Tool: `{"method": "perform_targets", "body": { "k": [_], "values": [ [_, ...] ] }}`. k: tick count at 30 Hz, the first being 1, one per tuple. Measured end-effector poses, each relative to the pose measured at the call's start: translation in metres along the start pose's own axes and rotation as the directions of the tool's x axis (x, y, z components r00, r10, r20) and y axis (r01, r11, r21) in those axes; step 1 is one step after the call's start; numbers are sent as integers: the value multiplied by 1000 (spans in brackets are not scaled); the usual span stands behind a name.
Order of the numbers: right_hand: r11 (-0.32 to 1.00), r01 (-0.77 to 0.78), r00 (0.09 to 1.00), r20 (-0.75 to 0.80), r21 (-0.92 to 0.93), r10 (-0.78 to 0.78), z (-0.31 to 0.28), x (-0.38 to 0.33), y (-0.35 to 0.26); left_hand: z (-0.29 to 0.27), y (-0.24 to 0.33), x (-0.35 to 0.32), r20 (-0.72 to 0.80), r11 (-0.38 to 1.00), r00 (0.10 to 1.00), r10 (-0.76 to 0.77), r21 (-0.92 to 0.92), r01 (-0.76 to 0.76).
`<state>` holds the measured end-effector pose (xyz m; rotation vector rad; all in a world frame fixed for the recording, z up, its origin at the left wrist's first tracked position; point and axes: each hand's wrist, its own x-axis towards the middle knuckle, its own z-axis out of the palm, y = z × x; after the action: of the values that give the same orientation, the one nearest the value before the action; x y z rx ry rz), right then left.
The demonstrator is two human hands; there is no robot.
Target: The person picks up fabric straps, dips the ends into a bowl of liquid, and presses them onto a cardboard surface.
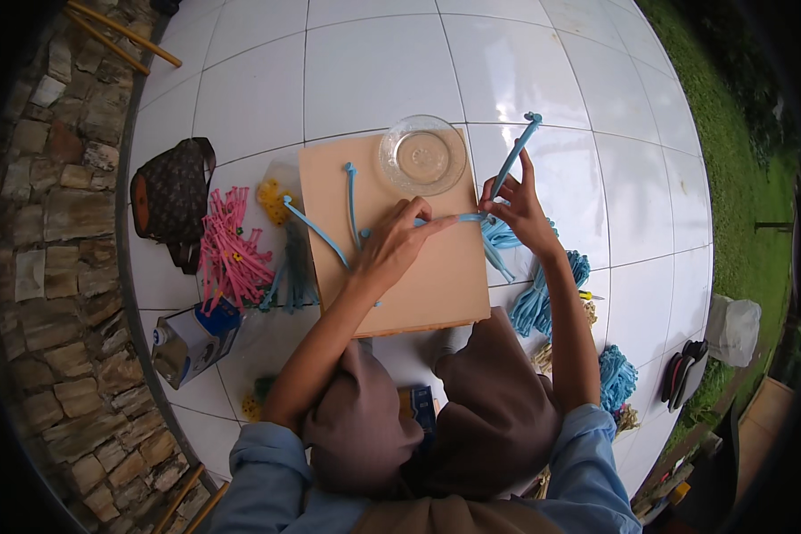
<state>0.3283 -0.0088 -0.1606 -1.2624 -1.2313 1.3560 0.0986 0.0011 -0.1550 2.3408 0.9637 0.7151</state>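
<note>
Over the brown board [400, 285], my left hand [391, 238] pinches a light-blue cord, its index finger stretched along it toward the right. My right hand [522, 209] grips the cord near the board's right edge. A longer blue length [516, 151] with a knotted tip slants up from the right fingers. How the lengths join between the hands is partly hidden. Two more blue cords, a curved one [316, 230] and a straighter one [352, 200], lie on the board left of my left hand. A clear glass dish [422, 156] rests at the board's top right corner.
A pink cord pile [233, 249], a dark patterned bag [170, 196] and a metal can [195, 343] sit left on the white tiles. Bundles of blue cord [543, 298] lie right, with a yellow-handled tool [590, 295] beside them. Dark sandals [683, 374] are farther right.
</note>
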Motion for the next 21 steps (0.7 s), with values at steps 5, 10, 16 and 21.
{"method": "perform_targets", "body": {
  "k": [5,10,16,21],
  "values": [
    [998,-36,999,17,-49,37,-1,-2,-2,2,-1,-1,29,995,999,21,93,-24],
    [998,-51,997,61,-45,53,-4,0,-6,4,-3,-1,20,990,998,52,129,-55],
    [992,-98,989,103,-80,106,-3,3,-13,7,-8,-4,13,993,998,65,97,-66],
    [993,-99,990,93,-71,105,-3,3,-6,6,-7,-4,19,993,997,72,88,-74]
  ]
}}
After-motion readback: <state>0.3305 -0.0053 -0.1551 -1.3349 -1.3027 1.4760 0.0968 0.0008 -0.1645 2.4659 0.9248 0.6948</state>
